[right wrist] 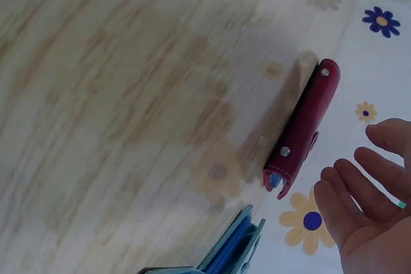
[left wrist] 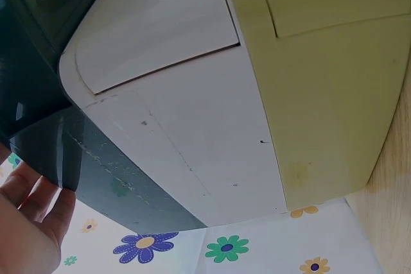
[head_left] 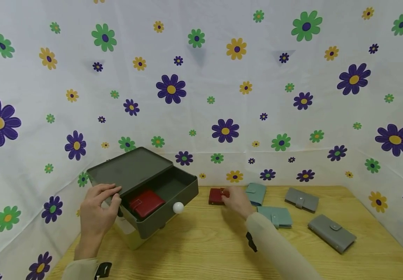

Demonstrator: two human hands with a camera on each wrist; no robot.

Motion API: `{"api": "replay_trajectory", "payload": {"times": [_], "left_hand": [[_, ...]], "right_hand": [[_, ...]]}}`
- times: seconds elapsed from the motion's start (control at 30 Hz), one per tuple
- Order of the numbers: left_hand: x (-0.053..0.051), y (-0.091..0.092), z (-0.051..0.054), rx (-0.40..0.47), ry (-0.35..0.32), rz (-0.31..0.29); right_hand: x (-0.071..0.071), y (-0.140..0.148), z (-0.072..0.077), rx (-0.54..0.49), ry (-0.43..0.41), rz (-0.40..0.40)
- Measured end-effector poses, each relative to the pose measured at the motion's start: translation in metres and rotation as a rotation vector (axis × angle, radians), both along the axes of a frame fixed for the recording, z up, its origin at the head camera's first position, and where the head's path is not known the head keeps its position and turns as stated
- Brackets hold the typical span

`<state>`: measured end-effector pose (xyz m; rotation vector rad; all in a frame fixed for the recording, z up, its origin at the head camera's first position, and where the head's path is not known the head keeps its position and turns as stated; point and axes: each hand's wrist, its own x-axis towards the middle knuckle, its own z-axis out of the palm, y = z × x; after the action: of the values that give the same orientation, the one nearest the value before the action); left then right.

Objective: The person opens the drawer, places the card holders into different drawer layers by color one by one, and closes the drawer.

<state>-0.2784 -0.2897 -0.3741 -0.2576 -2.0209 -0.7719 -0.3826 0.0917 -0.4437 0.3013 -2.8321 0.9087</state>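
Note:
A small drawer unit (head_left: 129,169) with a dark green top stands at the left in the head view. Its top drawer (head_left: 187,192), with a white round knob (head_left: 178,207), is pulled out. Inside lies a red wallet (head_left: 147,203). My left hand (head_left: 98,212) rests at the unit's near top edge, its fingers touching the dark upper part in the left wrist view. Another red wallet (head_left: 215,196) is on the table, partly behind my right hand (head_left: 238,202). In the right wrist view, that wallet (right wrist: 305,123) stands apart from the hand's loosely bent fingers, which hold nothing.
Two teal wallets (head_left: 281,217) lie on the wooden table (head_left: 215,249) just right of the right hand. Farther right are two grey wallets (head_left: 332,234). A white flower-printed sheet (head_left: 201,77) rises behind the table and along both sides.

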Motion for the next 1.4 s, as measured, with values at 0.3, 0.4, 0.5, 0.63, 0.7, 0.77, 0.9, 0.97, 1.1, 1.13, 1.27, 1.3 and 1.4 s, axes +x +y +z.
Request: {"api": "replay_trajectory", "payload": {"times": [0.3,0.4,0.5,0.63,0.7,0.77,0.9,0.97,1.1,1.13,1.27,1.3,1.4], "left_hand": [[-0.002,0.0,0.0,0.006,0.002,-0.007],[-0.002,0.001,0.0,0.006,-0.005,-0.006],[-0.002,0.002,0.0,0.007,-0.011,-0.007],[-0.003,0.003,0.001,0.008,-0.012,-0.014],[-0.004,0.004,0.002,0.008,-0.011,-0.015],[-0.005,0.004,0.002,0.006,-0.013,-0.012],[-0.005,0.005,0.002,0.007,-0.017,-0.009],[-0.005,0.006,0.002,0.006,-0.019,-0.01],[-0.003,0.006,0.003,0.009,-0.032,-0.003],[-0.002,0.006,0.002,0.008,-0.036,0.002],[0.0,0.004,0.002,0.007,-0.033,0.005],[0.001,0.003,0.002,0.005,-0.026,0.0],[0.002,0.001,0.003,0.0,-0.004,-0.015]], "right_hand": [[-0.007,0.009,-0.001,-0.005,-0.052,-0.024],[-0.007,0.01,-0.001,0.015,-0.062,-0.019],[-0.009,0.011,-0.002,0.055,-0.054,0.004],[-0.012,0.013,-0.005,0.103,-0.052,0.031],[-0.012,0.013,-0.006,0.119,-0.062,0.035],[-0.014,0.014,-0.007,0.139,-0.068,0.04],[-0.014,0.016,-0.007,0.182,-0.089,0.05],[-0.014,0.016,-0.007,0.205,-0.099,0.052],[-0.014,0.016,-0.01,0.223,-0.105,0.067],[-0.015,0.015,-0.011,0.23,-0.094,0.076],[-0.014,0.013,-0.016,0.268,-0.037,0.113],[-0.013,0.012,-0.016,0.275,-0.024,0.12],[-0.01,0.009,-0.017,0.299,-0.003,0.128]]}}
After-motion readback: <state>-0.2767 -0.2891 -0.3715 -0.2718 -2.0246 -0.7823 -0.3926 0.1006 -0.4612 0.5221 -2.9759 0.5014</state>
